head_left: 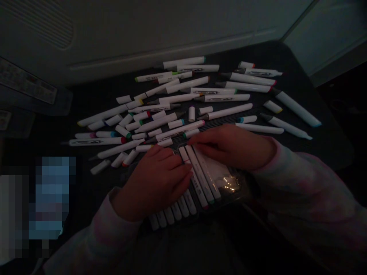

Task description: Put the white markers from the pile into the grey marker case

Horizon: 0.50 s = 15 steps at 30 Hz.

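Under and just beside the fingers of the left hand (pixel 160 179), white markers (pixel 199 189) lie side by side in a clear plastic case (pixel 231 185). Those fingers are bent over the row; whether they grip a marker I cannot tell. Near the case's far end, the fingers of the right hand (pixel 233 147) point inward, thumb and fingertips close together, any hold too dim to tell. Just beyond them lies a green-ended cap (pixel 191 133), and farther past both hands' fingers, loose markers (pixel 213 91) and other caps (pixel 191 114) are strewn over the dark counter (pixel 298 74)

Very dim, murky light; glare on clear plastic (pixel 231 184).
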Each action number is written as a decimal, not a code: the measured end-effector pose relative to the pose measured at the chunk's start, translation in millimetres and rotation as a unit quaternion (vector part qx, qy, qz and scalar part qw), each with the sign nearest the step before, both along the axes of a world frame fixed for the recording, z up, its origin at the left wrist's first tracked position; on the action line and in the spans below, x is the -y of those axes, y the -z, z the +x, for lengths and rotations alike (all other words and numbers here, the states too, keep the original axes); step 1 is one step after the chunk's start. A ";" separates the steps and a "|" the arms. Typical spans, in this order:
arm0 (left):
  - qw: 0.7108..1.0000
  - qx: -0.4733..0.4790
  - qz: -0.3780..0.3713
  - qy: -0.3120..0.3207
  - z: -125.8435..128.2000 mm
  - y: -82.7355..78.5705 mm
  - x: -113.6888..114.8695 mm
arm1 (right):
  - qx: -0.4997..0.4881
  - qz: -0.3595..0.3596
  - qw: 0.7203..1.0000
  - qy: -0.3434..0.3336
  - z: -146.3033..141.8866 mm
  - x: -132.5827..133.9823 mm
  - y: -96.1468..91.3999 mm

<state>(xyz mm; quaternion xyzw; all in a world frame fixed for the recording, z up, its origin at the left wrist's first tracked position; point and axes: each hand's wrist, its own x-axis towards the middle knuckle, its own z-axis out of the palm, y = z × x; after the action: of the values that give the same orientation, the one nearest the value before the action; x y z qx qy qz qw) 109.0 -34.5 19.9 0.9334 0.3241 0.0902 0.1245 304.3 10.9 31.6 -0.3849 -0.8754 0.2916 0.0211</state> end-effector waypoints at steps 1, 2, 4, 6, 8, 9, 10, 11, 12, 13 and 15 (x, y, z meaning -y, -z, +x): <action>1.000 0.001 0.000 0.000 0.1 0.1 0.1 | 0.002 -0.001 1.000 -0.005 -0.3 0.2 -0.1; 1.000 0.001 -0.003 -0.001 0.2 0.0 0.4 | 0.005 -0.003 1.000 -0.008 -0.7 0.5 -0.3; 1.000 0.002 -0.012 -0.005 0.3 -0.4 1.1 | 0.012 -0.004 1.000 -0.010 -1.6 1.3 -0.6; 1.000 0.000 -0.022 -0.009 0.3 -1.2 1.5 | 0.017 -0.001 1.000 -0.004 -2.5 2.1 -0.9; 1.000 -0.005 -0.029 -0.010 0.1 -1.9 1.4 | 0.023 -0.003 1.000 0.001 -3.3 2.4 -0.9; 1.000 -0.005 -0.029 -0.010 -0.1 -2.0 1.2 | 0.027 -0.006 1.000 0.001 -3.5 2.4 -0.9; 1.000 -0.006 -0.028 -0.009 -0.1 -2.0 0.9 | 0.030 -0.008 1.000 0.000 -3.7 2.4 -0.9; 1.000 -0.004 -0.024 -0.007 -0.1 -1.9 0.6 | 0.034 -0.009 0.999 -0.002 -3.7 2.4 -0.9; 1.000 -0.002 -0.020 -0.006 0.1 -1.5 0.2 | 0.037 -0.009 0.999 -0.003 -3.8 2.5 -0.8; 1.000 -0.001 -0.015 -0.003 0.5 -1.1 -0.3 | 0.040 -0.007 0.999 -0.003 -3.7 2.6 -0.8; 1.000 -0.002 -0.007 0.002 1.4 -0.6 -1.2 | 0.044 -0.002 0.999 -0.003 -3.5 2.8 -0.8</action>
<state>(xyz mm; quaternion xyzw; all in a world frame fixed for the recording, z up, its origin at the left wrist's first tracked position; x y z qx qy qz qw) 110.3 -33.2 20.5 0.9333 0.3232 0.0855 0.1309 300.8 8.1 32.4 -0.3951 -0.8760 0.2761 -0.0190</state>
